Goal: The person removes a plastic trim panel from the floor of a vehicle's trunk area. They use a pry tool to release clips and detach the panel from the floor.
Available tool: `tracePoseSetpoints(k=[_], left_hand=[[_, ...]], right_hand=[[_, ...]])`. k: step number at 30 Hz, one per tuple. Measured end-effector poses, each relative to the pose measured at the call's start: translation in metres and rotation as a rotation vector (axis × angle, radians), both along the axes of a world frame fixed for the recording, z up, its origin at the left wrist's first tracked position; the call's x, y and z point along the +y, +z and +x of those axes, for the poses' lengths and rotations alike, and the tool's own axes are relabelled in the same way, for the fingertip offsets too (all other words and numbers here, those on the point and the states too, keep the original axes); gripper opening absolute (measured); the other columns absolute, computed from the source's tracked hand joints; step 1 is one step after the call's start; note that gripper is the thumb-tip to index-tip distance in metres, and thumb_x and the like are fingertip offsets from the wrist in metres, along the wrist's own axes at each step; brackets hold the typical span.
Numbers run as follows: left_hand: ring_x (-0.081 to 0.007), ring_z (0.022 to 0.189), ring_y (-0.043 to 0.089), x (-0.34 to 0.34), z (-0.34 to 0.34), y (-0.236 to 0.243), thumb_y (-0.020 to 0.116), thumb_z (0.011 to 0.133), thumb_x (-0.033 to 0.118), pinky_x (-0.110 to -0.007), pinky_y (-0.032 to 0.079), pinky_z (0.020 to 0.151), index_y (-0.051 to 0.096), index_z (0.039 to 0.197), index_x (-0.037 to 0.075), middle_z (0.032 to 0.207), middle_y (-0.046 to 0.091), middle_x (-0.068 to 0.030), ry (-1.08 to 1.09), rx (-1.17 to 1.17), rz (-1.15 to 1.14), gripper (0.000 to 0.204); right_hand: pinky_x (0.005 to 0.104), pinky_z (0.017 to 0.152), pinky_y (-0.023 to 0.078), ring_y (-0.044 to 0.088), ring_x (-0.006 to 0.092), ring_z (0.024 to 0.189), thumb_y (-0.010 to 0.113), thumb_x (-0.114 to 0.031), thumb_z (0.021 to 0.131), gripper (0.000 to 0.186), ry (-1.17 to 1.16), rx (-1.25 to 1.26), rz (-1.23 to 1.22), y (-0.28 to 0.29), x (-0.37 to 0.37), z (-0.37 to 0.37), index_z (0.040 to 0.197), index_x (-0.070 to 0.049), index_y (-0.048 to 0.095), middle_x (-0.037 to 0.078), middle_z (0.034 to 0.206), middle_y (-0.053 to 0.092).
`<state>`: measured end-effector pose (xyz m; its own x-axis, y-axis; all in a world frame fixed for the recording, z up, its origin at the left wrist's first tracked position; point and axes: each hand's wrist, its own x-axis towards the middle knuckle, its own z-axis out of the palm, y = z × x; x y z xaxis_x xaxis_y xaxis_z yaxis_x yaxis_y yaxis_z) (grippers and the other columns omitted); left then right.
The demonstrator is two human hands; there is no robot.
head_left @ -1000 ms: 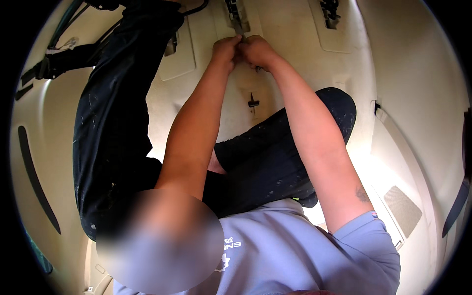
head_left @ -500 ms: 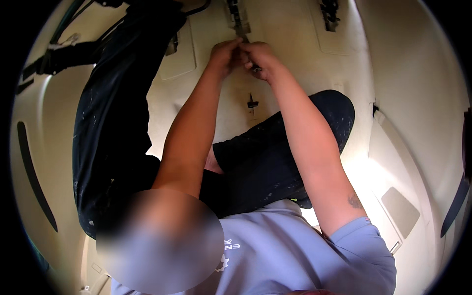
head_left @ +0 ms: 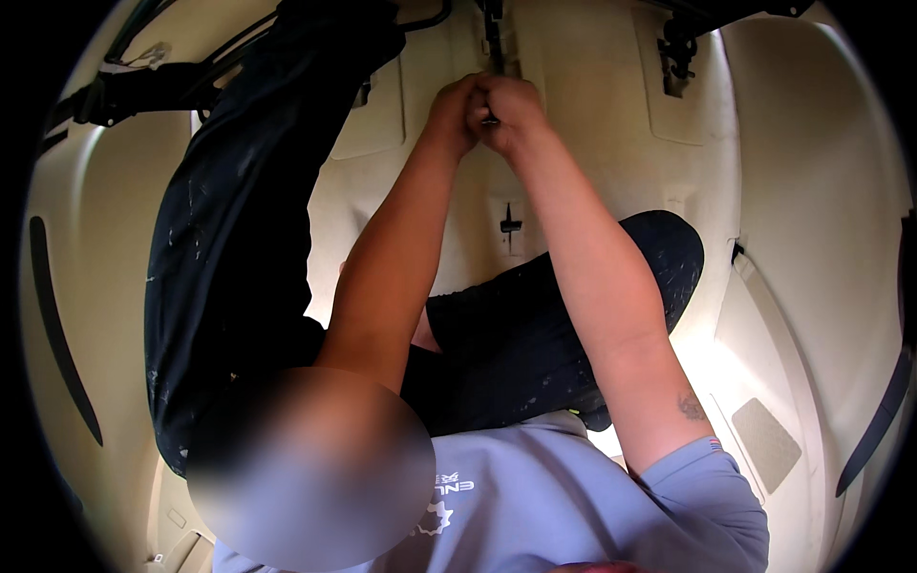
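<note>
My left hand (head_left: 453, 111) and my right hand (head_left: 513, 107) meet at the top centre, both with fingers curled closed. A slim dark metal tool (head_left: 490, 120) shows only as a small end between them, beneath the right hand's fingers; its kind is hidden. Just beyond the hands, a narrow dark metal fitting (head_left: 492, 40) runs along the beige lined surface (head_left: 573, 143). What the left fingers press on is out of sight. Closer to me, a small black clip-like piece (head_left: 511, 225) sits in a slot of that surface.
My bent legs in dark trousers (head_left: 229, 191) flank the work spot. A black bracket (head_left: 678, 53) stands out at the upper right, and a black frame with cables (head_left: 143, 91) at the upper left. Pale curved panels (head_left: 812, 143) enclose both sides.
The whole view has shifted, so the surroundings sit slightly right and lower. My hands stay together at the dark fitting; the tool's end shows less below the right hand.
</note>
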<state>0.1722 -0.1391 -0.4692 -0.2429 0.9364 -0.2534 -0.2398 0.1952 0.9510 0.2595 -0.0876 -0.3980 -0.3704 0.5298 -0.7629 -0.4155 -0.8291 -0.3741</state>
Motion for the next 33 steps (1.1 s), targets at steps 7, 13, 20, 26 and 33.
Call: tracePoseSetpoints(k=[7, 13, 20, 26, 33], left_hand=[[-0.0157, 0.103, 0.061, 0.001, -0.010, 0.008, 0.060, 0.086, -0.002, -0.029, 0.050, 0.089, 0.058, 0.121, 0.003, 0.116, 0.064, -0.0069, -0.099, 0.140, 0.089, 0.036], [-0.0168, 0.105, 0.061, 0.005, -0.023, -0.013, 0.060, 0.085, -0.003, -0.030, 0.049, 0.090, 0.058, 0.121, 0.003, 0.120, 0.064, -0.0080, -0.091, 0.360, 0.251, 0.037], [-0.0174, 0.104, 0.061, 0.065, -0.025, -0.014, 0.060, 0.086, -0.001, -0.031, 0.050, 0.090, 0.058, 0.120, 0.002, 0.119, 0.064, -0.0087, -0.135, -0.104, 0.100, 0.035], [-0.0179, 0.104, 0.061, 0.059, -0.070, -0.014, 0.060, 0.086, 0.000, -0.032, 0.050, 0.089, 0.059, 0.120, 0.002, 0.118, 0.064, -0.0093, -0.085, -0.233, -0.048, 0.033], [-0.0186, 0.103, 0.062, 0.063, -0.079, -0.008, 0.060, 0.087, 0.002, -0.032, 0.050, 0.089, 0.059, 0.119, 0.002, 0.118, 0.064, -0.0100, -0.109, -0.292, -0.101, 0.032]], right_hand=[[0.0379, 0.063, 0.048, 0.057, 0.0211, 0.073, 0.052, -0.010, 0.089, 0.015, 0.015, -0.198, 0.075, -0.023, 0.005, -0.025, 0.098, -0.001, 0.060, 0.015, 0.090, 0.062], [0.0330, 0.072, 0.052, 0.065, 0.0218, 0.092, 0.057, -0.015, 0.085, 0.017, 0.094, -0.466, 0.408, -0.124, 0.013, -0.075, 0.095, -0.008, 0.069, 0.012, 0.100, 0.067], [0.0361, 0.061, 0.048, 0.057, 0.0228, 0.070, 0.061, -0.014, 0.084, 0.011, -0.062, -0.692, 0.691, -0.146, 0.076, -0.099, 0.094, -0.011, 0.065, 0.009, 0.084, 0.061], [0.0347, 0.082, 0.055, 0.068, 0.0267, 0.105, 0.071, -0.029, 0.080, 0.029, 1.019, -1.214, 0.965, 0.018, 0.045, -0.093, 0.104, -0.013, 0.074, 0.008, 0.109, 0.071], [0.0366, 0.083, 0.055, 0.068, 0.0257, 0.105, 0.069, -0.033, 0.081, 0.032, 0.985, -1.185, 1.042, 0.032, 0.042, -0.096, 0.106, -0.014, 0.074, 0.007, 0.111, 0.071]])
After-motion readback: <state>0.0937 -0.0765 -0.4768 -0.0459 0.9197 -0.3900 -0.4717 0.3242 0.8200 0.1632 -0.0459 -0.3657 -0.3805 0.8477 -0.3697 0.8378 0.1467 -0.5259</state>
